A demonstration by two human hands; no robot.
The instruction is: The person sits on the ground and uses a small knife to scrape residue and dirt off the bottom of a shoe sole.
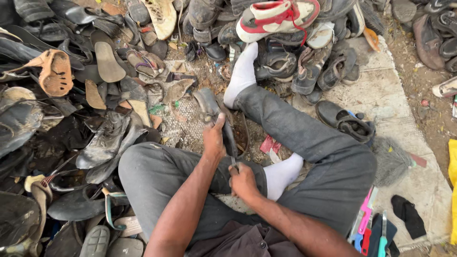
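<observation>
Dark sleeves and both forearms fill the bottom of my view. My left hand (214, 138) is closed around the upper end of a dark worn shoe (223, 124), thumb pressed along it, holding it steady over the crossed grey legs (304, 143). My right hand (243, 182) is fisted just below the shoe on a small tool (233, 163), probably a blade, though only a sliver shows. I judge the work to be cutting or prying at the shoe's lower edge; the next move calls for a firm left grip while the tool works along the seam. Where tool meets shoe is hidden by my fingers. Heaped old footwear (71, 109) left of the shoe blurs together.
</observation>
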